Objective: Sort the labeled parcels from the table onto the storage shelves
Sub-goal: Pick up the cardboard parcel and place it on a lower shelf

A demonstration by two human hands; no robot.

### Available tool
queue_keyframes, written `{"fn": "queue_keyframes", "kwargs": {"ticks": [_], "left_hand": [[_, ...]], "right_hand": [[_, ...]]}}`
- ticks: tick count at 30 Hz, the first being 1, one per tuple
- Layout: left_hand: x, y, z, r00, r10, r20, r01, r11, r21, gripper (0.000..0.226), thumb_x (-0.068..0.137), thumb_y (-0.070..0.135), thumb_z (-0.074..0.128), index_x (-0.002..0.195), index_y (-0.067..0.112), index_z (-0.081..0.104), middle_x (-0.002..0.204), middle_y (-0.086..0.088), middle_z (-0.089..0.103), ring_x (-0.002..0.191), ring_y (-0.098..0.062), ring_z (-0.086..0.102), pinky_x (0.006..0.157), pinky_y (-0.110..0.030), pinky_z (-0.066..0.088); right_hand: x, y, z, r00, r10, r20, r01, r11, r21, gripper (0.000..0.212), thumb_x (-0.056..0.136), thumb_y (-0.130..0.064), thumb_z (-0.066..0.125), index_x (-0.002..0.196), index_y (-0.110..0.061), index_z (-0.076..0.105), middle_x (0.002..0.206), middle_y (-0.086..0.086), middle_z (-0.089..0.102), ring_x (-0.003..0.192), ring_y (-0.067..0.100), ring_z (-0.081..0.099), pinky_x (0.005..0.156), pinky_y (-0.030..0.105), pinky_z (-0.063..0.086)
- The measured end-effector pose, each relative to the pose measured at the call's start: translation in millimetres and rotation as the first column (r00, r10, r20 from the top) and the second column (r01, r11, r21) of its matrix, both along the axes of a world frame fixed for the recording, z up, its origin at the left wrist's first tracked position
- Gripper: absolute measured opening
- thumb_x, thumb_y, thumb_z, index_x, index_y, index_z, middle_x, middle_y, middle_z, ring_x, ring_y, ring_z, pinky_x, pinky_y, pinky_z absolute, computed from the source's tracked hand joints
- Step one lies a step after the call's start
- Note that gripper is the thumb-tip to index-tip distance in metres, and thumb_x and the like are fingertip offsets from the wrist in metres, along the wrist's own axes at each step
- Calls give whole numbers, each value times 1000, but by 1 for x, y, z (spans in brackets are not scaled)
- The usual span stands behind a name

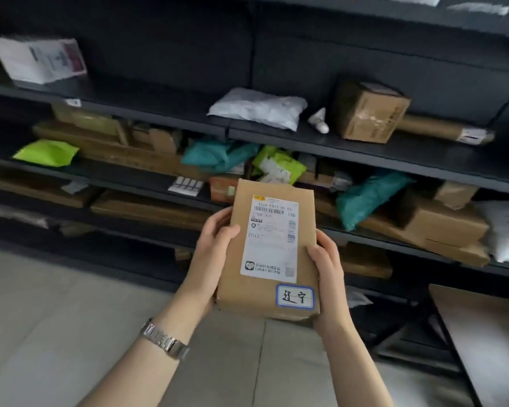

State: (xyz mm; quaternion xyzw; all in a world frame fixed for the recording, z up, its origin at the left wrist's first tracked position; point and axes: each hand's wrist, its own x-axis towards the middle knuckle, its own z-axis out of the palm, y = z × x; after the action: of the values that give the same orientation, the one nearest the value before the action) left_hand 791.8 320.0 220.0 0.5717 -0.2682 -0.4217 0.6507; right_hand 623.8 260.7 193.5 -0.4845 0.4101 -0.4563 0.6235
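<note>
Far left, a white mailer [40, 58] is leaning on the upper shelf [147, 108], a lime pouch [46, 152] is lying one level down; both blurred, labels unreadable.

Wristwatch [165, 339] showing on the left forearm. Left hand [215, 242] is gripping the brown parcel [269, 251] along its left edge, thumb curled over the front face, other fingers hidden behind. Likely a reading grip: label side is being kept up and toward the camera.

Parcel is being held in mid-air in front of the shelving, touching no shelf. Shipping label [269, 236] is facing up, print mostly too small to read. Handwritten sticker [295, 296] sitting at the lower right corner; probably the sort key, so my guess is the destination is being checked before shelving.

Right hand [328, 274] is clamping the lower right edge, thumb on the front beside the sticker, remaining fingers hidden underneath.

Behind, teal bags [368, 195] and cardboard boxes [368, 111] are crowding the middle shelves; a paper tube [441, 129] is lying behind the box.

Far right, only a corner of the table [488, 333] is showing; any parcels left on it are out of frame. Can't tell which shelf matches the sticker; no shelf tags are legible.
</note>
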Motion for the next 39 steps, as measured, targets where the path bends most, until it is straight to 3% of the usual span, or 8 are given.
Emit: {"fn": "queue_keyframes", "kwargs": {"ticks": [3, 8, 12, 17, 24, 28, 32, 39], "left_hand": [[79, 56, -7, 987, 156, 22, -157, 988, 16, 28, 99, 20, 51, 125, 30, 57, 120, 8, 69, 101, -10, 67, 74, -27, 48], [197, 132, 8, 930, 367, 36, -368, 929, 28, 31, 100, 20, 50, 129, 28, 55, 118, 5, 67, 99, -10, 65, 68, -26, 45], [276, 172, 23, 866, 500, 22, -500, 866, 21, 25, 98, 22, 51, 119, 35, 58, 113, 2, 70, 98, -16, 67, 67, -29, 46], [365, 195, 25, 785, 619, 3, -619, 785, 33, 26, 97, 25, 53, 120, 33, 60, 112, -1, 73, 96, -19, 71, 68, -31, 51], [515, 209, 42, 645, 762, 55, -764, 645, 16, 27, 98, 20, 51, 121, 31, 60, 107, 5, 73, 73, 0, 72, 51, -13, 49], [587, 233, 52, 540, 842, 26, -842, 539, 14, 25, 97, 21, 52, 116, 34, 61, 114, 7, 73, 90, -9, 73, 64, -22, 52], [663, 254, 53, 452, 892, -3, -892, 452, 18, 26, 97, 20, 53, 118, 31, 61, 113, 5, 72, 85, -9, 72, 55, -18, 52], [811, 286, 21, 411, 910, -48, -911, 412, 24, 26, 97, 25, 53, 122, 30, 60, 108, -1, 75, 86, -16, 74, 68, -33, 55]], "right_hand": [[94, 36, -5, 994, 106, 3, -106, 993, 61, 20, 99, -34, 53, 118, -37, 58, 115, 0, 73, 95, 15, 73, 81, 37, 59], [234, 90, 15, 955, 294, 26, -295, 950, 98, 38, 86, -49, 53, 120, -35, 60, 119, 6, 73, 110, 30, 70, 97, 54, 55], [328, 113, 27, 901, 432, 38, -434, 897, 82, 29, 99, -42, 50, 123, -30, 60, 116, 4, 75, 107, 26, 71, 93, 48, 57], [433, 120, 33, 823, 567, 42, -568, 821, 58, 27, 97, -43, 52, 122, -35, 60, 106, -4, 77, 92, 13, 76, 80, 37, 58], [608, 121, 35, 683, 724, 96, -731, 680, 67, 20, 96, -35, 55, 115, -39, 57, 95, -11, 78, 84, 11, 77, 80, 39, 59], [704, 136, 45, 596, 792, 128, -803, 591, 81, 21, 92, -34, 62, 112, -36, 62, 109, -2, 76, 91, 16, 75, 87, 43, 56], [792, 152, 45, 525, 842, 125, -851, 518, 91, 19, 99, -28, 53, 115, -34, 59, 110, -1, 74, 81, 8, 76, 78, 36, 56], [947, 182, 34, 506, 862, 34, -861, 502, 82, 17, 98, -31, 56, 111, -42, 55, 111, 1, 72, 93, 21, 74, 77, 38, 61]]}}
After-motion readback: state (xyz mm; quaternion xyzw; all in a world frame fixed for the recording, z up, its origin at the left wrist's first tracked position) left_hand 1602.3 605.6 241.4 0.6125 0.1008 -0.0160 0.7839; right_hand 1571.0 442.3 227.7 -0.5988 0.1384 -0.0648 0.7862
